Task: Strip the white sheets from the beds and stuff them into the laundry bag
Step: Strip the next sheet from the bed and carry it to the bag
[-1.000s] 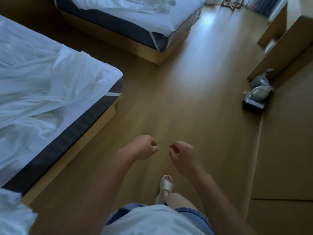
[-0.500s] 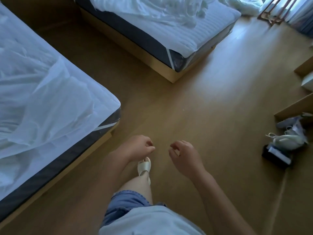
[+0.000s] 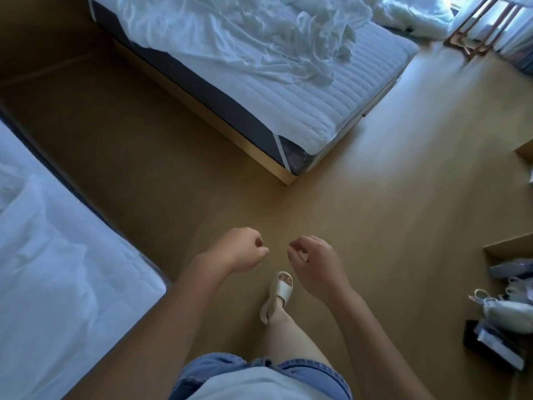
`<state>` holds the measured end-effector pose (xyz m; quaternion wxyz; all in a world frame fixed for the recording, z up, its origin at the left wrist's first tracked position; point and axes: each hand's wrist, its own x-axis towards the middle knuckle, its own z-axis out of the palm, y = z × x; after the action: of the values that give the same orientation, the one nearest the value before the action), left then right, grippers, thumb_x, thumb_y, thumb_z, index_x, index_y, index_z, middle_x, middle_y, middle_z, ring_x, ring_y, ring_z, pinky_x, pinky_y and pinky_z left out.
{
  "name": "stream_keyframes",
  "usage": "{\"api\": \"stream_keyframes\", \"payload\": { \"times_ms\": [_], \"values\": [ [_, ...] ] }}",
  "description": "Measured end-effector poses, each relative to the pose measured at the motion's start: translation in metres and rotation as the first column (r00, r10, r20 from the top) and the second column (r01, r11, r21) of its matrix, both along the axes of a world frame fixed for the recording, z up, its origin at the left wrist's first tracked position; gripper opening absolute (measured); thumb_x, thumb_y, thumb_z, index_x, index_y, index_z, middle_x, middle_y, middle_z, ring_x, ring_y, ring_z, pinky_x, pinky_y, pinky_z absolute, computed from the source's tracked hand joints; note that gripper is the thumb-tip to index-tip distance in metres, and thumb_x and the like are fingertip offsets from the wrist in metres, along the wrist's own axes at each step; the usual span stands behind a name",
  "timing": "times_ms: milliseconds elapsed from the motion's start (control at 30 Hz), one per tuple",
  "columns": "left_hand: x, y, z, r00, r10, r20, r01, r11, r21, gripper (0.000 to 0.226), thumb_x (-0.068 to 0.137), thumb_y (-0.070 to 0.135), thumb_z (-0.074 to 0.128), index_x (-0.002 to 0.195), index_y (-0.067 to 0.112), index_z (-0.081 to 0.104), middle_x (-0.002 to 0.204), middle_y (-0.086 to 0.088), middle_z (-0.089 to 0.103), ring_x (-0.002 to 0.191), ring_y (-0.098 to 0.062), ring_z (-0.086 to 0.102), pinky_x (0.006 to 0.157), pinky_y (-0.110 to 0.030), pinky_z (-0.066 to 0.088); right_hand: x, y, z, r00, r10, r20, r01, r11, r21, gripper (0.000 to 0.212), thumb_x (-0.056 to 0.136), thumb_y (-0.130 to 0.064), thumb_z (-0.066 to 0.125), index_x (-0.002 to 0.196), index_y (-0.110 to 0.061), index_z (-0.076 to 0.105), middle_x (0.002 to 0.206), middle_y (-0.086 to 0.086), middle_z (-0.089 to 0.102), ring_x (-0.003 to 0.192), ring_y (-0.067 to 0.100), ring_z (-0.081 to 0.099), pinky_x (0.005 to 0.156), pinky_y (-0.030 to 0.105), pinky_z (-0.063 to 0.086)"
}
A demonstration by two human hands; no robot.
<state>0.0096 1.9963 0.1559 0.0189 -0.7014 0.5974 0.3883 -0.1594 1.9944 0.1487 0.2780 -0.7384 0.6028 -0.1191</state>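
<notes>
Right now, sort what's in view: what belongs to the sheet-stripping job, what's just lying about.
Job: crumpled white sheet on the far bed; white sheet on the near bed.
Lying about: shoe pile at the right; wooden rack beyond the far bed.

Only one cam here, worn on the person's head, wide-angle, pointing forward and steeply down at the floor [image 3: 375, 226]. Left hand [image 3: 239, 249] and right hand [image 3: 314, 264] sit close at bottom centre; near bed [image 3: 57, 269] hugs the left edge, far bed [image 3: 302, 90] sits farther off, top middle.
</notes>
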Motion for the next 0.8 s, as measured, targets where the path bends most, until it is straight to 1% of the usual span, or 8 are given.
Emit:
{"api": "stream_keyframes", "payload": {
  "times_ms": [167,333,467,533,600,633,733,800],
  "values": [
    [0.008,-0.124,-0.01,0.997,0.07,0.041,-0.071,0.997,0.03,0.039,0.095,0.039,0.052,0.126,0.018,0.057,0.124,-0.002,0.061,0.108,-0.019,0.058,0.09,-0.033,0.049,0.0,-0.138,-0.004,0.994,0.108,-0.01,-0.107,0.994,0.035,0.022,0.093,-0.026,0.054,0.105,-0.014,0.067,0.098,-0.003,0.061,0.089,0.01,0.05,0.073,0.021,0.037],
    [0.037,-0.24,-0.004,0.969,0.248,0.003,-0.248,0.967,0.058,0.041,0.095,0.038,0.052,0.13,0.016,0.055,0.129,-0.004,0.059,0.115,-0.022,0.056,0.095,-0.033,0.046,0.025,-0.266,0.001,0.971,0.236,-0.051,-0.231,0.969,0.083,0.02,0.092,-0.026,0.051,0.093,-0.013,0.067,0.093,-0.001,0.062,0.091,0.018,0.054,0.077,0.032,0.046],
    [0.08,-0.328,-0.006,0.932,0.362,-0.004,-0.361,0.932,0.04,0.04,0.094,0.037,0.054,0.127,0.015,0.058,0.129,-0.006,0.06,0.117,-0.024,0.056,0.097,-0.032,0.045,0.065,-0.354,0.002,0.943,0.329,-0.051,-0.323,0.942,0.093,0.02,0.093,-0.026,0.051,0.095,-0.012,0.066,0.093,0.0,0.061,0.087,0.018,0.053,0.076,0.033,0.047],
    [0.105,-0.375,-0.009,0.922,0.388,-0.011,-0.387,0.921,0.032,0.039,0.095,0.037,0.053,0.127,0.014,0.058,0.13,-0.007,0.059,0.117,-0.025,0.055,0.097,-0.033,0.044,0.088,-0.399,0.0,0.94,0.339,-0.028,-0.335,0.937,0.097,0.02,0.094,-0.025,0.051,0.093,-0.012,0.066,0.091,-0.002,0.059,0.082,0.016,0.053,0.07,0.025,0.046],
    [0.133,-0.427,-0.016,0.916,0.401,-0.02,-0.4,0.916,0.034,0.038,0.095,0.036,0.052,0.126,0.013,0.058,0.129,-0.008,0.059,0.116,-0.026,0.055,0.095,-0.033,0.044,0.116,-0.447,-0.003,0.941,0.338,-0.012,-0.335,0.937,0.1,0.018,0.096,-0.026,0.05,0.095,-0.016,0.065,0.089,-0.008,0.055,0.078,0.007,0.051,0.063,0.011,0.038],
    [0.147,-0.455,-0.02,0.917,0.399,-0.019,-0.398,0.917,0.03,0.037,0.095,0.035,0.052,0.125,0.013,0.058,0.128,-0.008,0.059,0.115,-0.026,0.056,0.094,-0.034,0.044,0.131,-0.47,-0.006,0.942,0.336,-0.007,-0.334,0.938,0.098,0.018,0.097,-0.027,0.049,0.099,-0.019,0.065,0.09,-0.01,0.053,0.078,0.005,0.049,0.062,0.008,0.035],
    [0.188,-0.539,-0.036,0.923,0.385,-0.005,-0.384,0.923,0.027,0.035,0.095,0.034,0.051,0.12,0.012,0.06,0.124,-0.008,0.061,0.11,-0.028,0.057,0.091,-0.035,0.046,0.18,-0.546,-0.012,0.949,0.313,0.023,-0.314,0.943,0.112,0.019,0.097,-0.027,0.049,0.106,-0.02,0.064,0.095,-0.01,0.052,0.084,0.006,0.05,0.063,0.007,0.034],
    [0.208,-0.591,-0.045,0.936,0.353,0.005,-0.353,0.934,0.056,0.037,0.096,0.036,0.049,0.123,0.012,0.059,0.124,-0.007,0.06,0.11,-0.028,0.057,0.089,-0.034,0.045,0.208,-0.595,-0.019,0.968,0.243,0.064,-0.251,0.951,0.179,0.02,0.098,-0.026,0.048,0.11,-0.019,0.063,0.101,-0.007,0.056,0.087,0.008,0.05,0.063,0.007,0.034]
  ]
}}
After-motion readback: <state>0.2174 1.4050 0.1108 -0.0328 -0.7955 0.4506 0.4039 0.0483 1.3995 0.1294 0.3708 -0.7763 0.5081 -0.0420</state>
